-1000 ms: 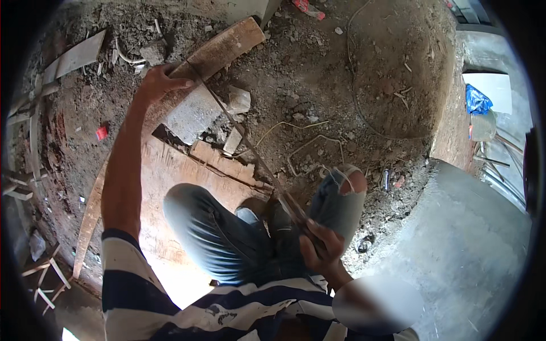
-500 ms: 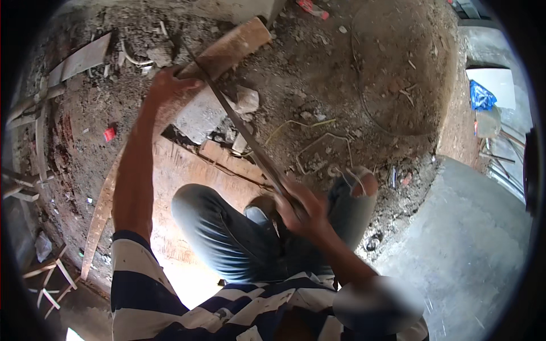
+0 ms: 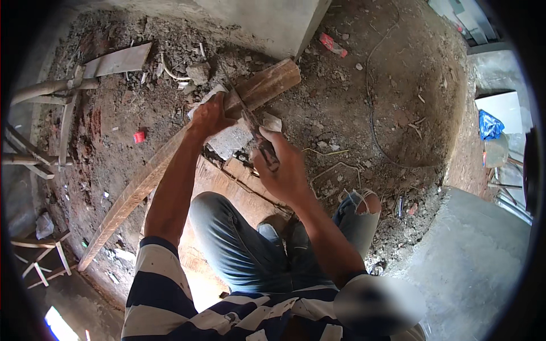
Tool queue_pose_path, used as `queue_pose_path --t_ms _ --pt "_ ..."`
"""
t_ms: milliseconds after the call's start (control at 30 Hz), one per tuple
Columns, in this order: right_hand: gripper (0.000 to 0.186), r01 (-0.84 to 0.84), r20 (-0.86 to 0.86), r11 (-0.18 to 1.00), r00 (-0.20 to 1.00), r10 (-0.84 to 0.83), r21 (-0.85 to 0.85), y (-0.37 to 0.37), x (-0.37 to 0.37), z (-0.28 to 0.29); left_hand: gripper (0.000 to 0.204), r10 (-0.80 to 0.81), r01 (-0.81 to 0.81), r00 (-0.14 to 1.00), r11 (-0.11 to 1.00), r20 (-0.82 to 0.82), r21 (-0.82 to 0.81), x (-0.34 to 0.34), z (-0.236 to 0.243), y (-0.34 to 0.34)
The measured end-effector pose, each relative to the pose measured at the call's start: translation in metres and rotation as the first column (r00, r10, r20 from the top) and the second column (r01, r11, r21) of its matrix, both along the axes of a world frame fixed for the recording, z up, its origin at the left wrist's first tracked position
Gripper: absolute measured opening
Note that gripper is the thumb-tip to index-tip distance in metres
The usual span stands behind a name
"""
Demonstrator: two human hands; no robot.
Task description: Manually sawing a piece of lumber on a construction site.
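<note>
A long wooden plank [image 3: 142, 182] runs diagonally from the lower left up to its end near a concrete block. My left hand [image 3: 209, 116] presses down on the plank near that upper end. My right hand [image 3: 282, 169] is shut on the handle of a long narrow blade tool [image 3: 250, 122], whose tip reaches the plank right beside my left hand. A grey broken masonry piece [image 3: 230, 139] lies under the plank between both hands. My knees in jeans are bent below.
A concrete block [image 3: 273, 20] stands at the top. A board [image 3: 116, 61] and pipes [image 3: 40, 91] lie at the upper left, a small red cap [image 3: 139, 137] on the dirt. A concrete slab [image 3: 472, 261] sits at the lower right, wire [image 3: 372, 113] across the rubble.
My right hand rose from near my knee and swung the tool forward onto the plank by my left hand. The left hand stayed on the plank.
</note>
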State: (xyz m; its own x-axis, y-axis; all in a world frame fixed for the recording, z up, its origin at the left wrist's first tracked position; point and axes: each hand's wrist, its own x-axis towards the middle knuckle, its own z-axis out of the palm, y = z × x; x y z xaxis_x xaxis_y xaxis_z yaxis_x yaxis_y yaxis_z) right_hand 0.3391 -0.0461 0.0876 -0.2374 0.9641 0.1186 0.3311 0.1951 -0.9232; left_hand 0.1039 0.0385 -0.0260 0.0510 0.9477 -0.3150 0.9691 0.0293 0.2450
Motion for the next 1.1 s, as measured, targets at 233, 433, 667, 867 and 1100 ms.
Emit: queue_pose_path --t_ms 233,433,667,867,1100 --pt "0.029 0.094 -0.023 0.995 0.995 -0.093 0.04 -0.007 -0.002 0.001 0.048 0.069 -0.047 0.997 0.899 -0.034 0.435 0.034 -0.02 -0.033" --pt "0.027 0.124 0.068 0.985 0.991 -0.116 -0.12 -0.076 0.052 0.008 0.052 0.029 -0.029 1.0 0.941 0.003 0.338 0.027 -0.017 -0.032" --pt "0.032 -0.017 0.174 0.996 0.984 0.033 -0.092 -0.103 0.09 0.033 0.051 0.029 0.008 0.996 0.921 -0.089 0.389 0.029 -0.011 -0.043" --pt "0.02 0.137 0.049 0.99 0.989 -0.137 0.021 -0.029 0.028 -0.036 0.051 -0.007 0.054 0.994 0.897 -0.109 0.439 0.046 -0.027 -0.035" --pt "0.03 0.003 0.003 0.965 1.0 -0.002 -0.262 -0.139 0.108 0.036 0.048 0.049 -0.004 0.994 0.913 -0.102 0.407 0.028 -0.011 -0.041"
